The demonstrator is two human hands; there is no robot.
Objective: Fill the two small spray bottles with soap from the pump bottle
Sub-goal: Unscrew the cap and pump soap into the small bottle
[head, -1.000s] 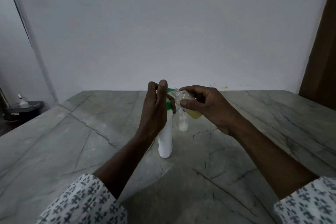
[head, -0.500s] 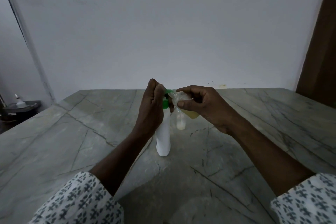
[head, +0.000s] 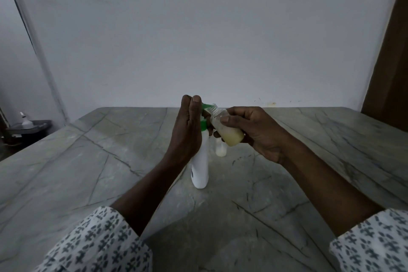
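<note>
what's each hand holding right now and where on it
The right hand holds a small clear bottle tilted, its grip around the middle of the body. The left hand holds nothing; it rests on the green pump head of the white bottle.

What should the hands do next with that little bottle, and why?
Probably press the green pump head down again with the left hand. The small clear bottle, tilted in the right hand, has its open neck at the nozzle and yellowish soap only in its lower part, so there looks to be room for more from the white pump bottle.
</note>
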